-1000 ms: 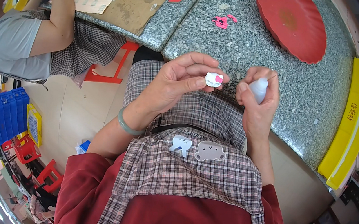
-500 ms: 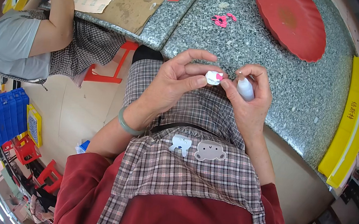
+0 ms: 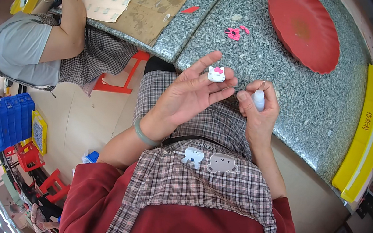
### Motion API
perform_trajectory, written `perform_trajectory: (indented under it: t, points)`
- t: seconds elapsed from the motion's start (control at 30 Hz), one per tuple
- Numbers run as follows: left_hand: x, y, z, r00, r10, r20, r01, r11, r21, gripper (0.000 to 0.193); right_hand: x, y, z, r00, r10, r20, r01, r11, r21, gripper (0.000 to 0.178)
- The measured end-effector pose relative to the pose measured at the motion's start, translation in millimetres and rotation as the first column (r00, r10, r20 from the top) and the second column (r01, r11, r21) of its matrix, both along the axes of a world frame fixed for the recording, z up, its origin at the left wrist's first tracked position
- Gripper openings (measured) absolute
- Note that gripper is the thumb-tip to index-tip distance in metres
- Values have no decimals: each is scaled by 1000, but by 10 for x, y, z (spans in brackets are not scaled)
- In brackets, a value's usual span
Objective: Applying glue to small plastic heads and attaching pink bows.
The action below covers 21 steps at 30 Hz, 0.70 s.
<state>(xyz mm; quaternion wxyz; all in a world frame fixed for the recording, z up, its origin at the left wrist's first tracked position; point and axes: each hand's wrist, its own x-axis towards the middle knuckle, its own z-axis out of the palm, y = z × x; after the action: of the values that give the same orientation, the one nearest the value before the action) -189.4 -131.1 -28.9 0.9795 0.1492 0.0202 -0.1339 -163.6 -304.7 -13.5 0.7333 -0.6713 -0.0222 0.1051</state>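
Observation:
A small white cat-head piece with a pink bow and a drawn face rests between the thumb and fingers of my left hand, its face showing upward. The other fingers of that hand are stretched out. In my right hand is a small whitish squeeze bottle, gripped by curled fingers and thumb. Both hands are over my lap at the table's near edge, a little apart from each other. Beyond them on the table lie several small bright pink pieces, some with black spots.
A scalloped red dish stands on the speckled grey tabletop. A flat red piece lies by the brown board. A yellow strip borders the right side. At the left sits a co-worker; blue crates stand behind on the floor.
My left hand has turned and opened its fingers, bringing the cat's face into view. The bottle has tilted in my right hand. The whole view has shifted slightly.

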Motion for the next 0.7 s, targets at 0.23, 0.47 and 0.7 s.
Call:
perform_trajectory:
  t: [0.23,0.47,0.7]
  points:
    - [-34,26,8,999,6,-33,-9,993,-114,47,122,-68,13,998,-61,-4,61,995,-77,11]
    - [-28,21,-14,999,14,-48,-20,992,-127,46,250,-229,-3,907,108,408,161,805,-571,16]
    - [-56,25,-10,993,-38,-116,16,982,-187,38,328,-287,217,891,296,344,160,504,-849,19]
